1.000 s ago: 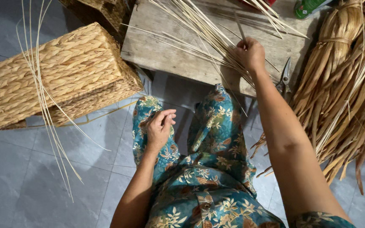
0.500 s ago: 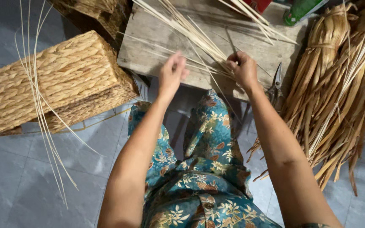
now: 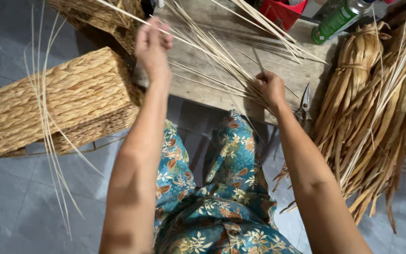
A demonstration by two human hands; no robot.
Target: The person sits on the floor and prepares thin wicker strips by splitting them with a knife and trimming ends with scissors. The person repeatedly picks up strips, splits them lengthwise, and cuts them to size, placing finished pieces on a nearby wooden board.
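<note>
Your right hand point(image 3: 269, 87) pins the cane bundle point(image 3: 222, 61) at the bench's point(image 3: 278, 70) near edge (stopping scatter); your left hand point(image 3: 152, 43) pinches one cane point(image 3: 118, 11), drawing it clear.

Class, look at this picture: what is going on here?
A seated person sorts thin pale cane strips on a low wooden bench. The left hand pinches one strip and lifts it away, while the right hand presses the bundle's ends down. A woven basket stands at the left, dried fibre bundles at the right.
</note>
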